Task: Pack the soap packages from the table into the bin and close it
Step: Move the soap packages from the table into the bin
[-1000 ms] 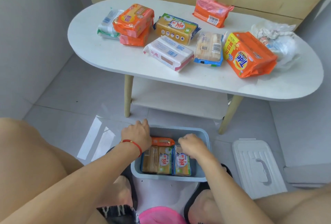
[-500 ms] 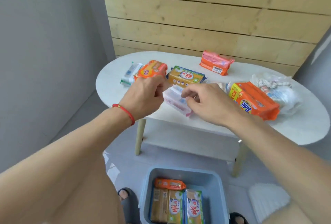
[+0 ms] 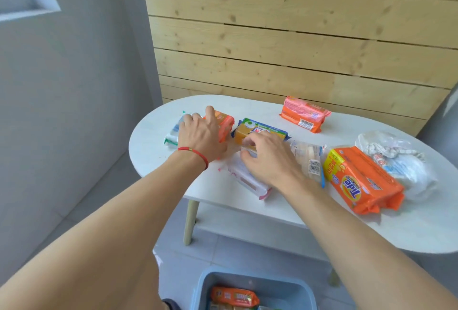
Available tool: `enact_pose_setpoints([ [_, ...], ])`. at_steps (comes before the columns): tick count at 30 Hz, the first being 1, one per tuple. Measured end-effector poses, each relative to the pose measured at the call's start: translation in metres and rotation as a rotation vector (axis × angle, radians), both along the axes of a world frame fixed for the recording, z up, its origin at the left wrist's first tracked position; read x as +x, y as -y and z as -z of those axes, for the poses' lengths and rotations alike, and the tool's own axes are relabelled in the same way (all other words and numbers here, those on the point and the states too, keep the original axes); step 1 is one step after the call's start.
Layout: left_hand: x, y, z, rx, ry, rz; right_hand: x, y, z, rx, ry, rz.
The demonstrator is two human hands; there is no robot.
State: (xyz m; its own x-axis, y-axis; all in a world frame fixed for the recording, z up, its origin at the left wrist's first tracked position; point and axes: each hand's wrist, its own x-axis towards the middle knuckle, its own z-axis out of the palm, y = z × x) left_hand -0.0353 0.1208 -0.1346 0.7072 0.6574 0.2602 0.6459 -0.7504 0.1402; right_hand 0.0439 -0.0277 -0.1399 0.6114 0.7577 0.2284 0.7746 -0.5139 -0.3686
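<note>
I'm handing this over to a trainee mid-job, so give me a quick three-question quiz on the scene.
1. True or false: the bin already holds soap.
2. Which hand rests on the orange pack at the table's left end?
3. The Tide pack lies: A) in the bin, B) on the table, C) on the floor.

Key: 1 true; 2 the left hand; 3 B.

Both hands reach forward, left point(image 3: 200, 133) spread, right point(image 3: 269, 158) curled.
</note>
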Motion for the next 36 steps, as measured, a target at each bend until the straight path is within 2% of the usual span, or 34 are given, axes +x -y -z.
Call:
enact_pose_setpoints([
  [5, 0.007, 0.009, -0.006, -0.046, -0.085, 0.039, 0.003, 0.0, -0.006, 0.09, -0.143, 0.121],
  [9, 0.004, 0.019, -0.009, -0.009, -0.095, 0.029, 0.004, 0.009, -0.009, 0.123, -0.139, 0.154],
  [13, -0.007, 0.018, -0.013, -0.168, -0.058, 0.028, 0.008, 0.019, -0.012, 0.138, -0.126, 0.178],
  [16, -0.022, 0.023, -0.021, -0.281, 0.017, 0.021, 0.007, 0.029, -0.015, 0.08, -0.157, 0.085],
  [18, -0.038, 0.031, -0.026, -0.336, 0.077, 0.031, 0.0, 0.036, -0.016, -0.052, -0.212, -0.048],
  [20, -0.057, 0.039, -0.032, -0.463, 0.174, 0.044, -0.01, 0.042, -0.009, -0.22, -0.108, -0.101],
  [22, -0.072, 0.045, -0.038, -0.67, 0.238, 0.028, -0.013, 0.043, 0.0, -0.284, 0.05, -0.087],
  [27, -0.115, 0.065, -0.034, -1.241, 0.427, 0.115, -0.015, 0.043, -0.006, -0.186, -0.041, -0.041],
  [29, -0.136, 0.071, -0.026, -1.41, 0.35, 0.219, -0.02, 0.05, -0.011, -0.153, -0.073, -0.019],
  [31, -0.156, 0.076, -0.018, -1.529, 0.149, 0.326, -0.026, 0.061, -0.015, -0.089, -0.133, 0.007],
  [34, -0.176, 0.087, 0.002, -1.553, -0.198, 0.416, -0.034, 0.081, -0.02, -0.051, -0.284, 0.014],
  [36, -0.18, 0.102, 0.029, -1.532, -0.307, 0.327, -0.042, 0.097, -0.021, -0.054, -0.365, -0.014],
])
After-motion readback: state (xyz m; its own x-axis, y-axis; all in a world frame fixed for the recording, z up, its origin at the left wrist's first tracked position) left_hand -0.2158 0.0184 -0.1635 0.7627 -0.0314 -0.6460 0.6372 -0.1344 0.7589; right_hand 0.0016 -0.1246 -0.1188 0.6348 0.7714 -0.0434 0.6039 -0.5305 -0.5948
